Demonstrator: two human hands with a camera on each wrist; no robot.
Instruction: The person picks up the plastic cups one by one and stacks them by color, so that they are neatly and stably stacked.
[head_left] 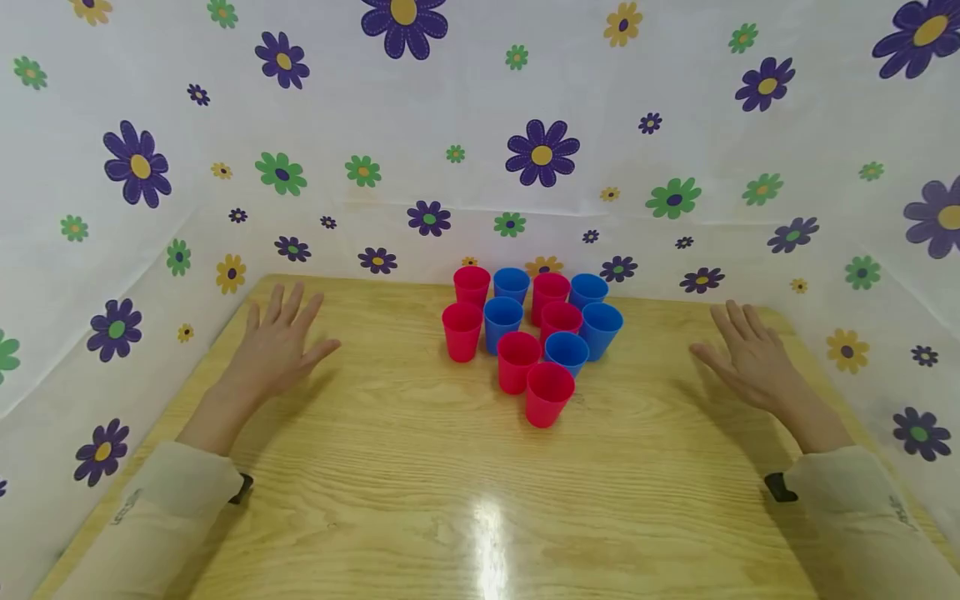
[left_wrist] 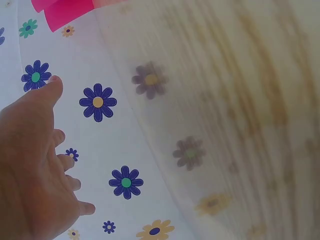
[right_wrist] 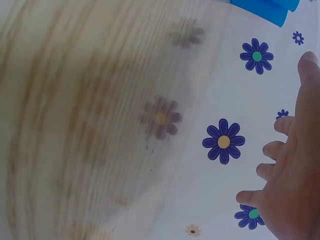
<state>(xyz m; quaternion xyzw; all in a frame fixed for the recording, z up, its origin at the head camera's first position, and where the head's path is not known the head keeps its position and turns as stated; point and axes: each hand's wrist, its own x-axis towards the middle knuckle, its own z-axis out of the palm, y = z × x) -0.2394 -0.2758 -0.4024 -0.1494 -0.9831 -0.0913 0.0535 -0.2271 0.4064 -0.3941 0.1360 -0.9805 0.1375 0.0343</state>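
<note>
Red and blue cups stand upright, mouths up, in a close group right of centre at the table's back. The nearest is a red cup (head_left: 549,395); a blue cup (head_left: 601,331) is at the group's right side and a red cup (head_left: 462,332) at its left. My left hand (head_left: 273,354), fingers spread, is over the table's left side, holding nothing. On the right side my right hand (head_left: 757,358) is spread too, also holding nothing, apart from the cups. Part of a red cup (left_wrist: 67,12) shows in the left wrist view, and part of a blue cup (right_wrist: 265,9) in the right wrist view.
The wooden table (head_left: 360,500) has a bright reflection near its front. A white cloth (head_left: 465,100) with printed flowers surrounds its back and both sides, close behind the back cups. Dark bands show at both cuffs.
</note>
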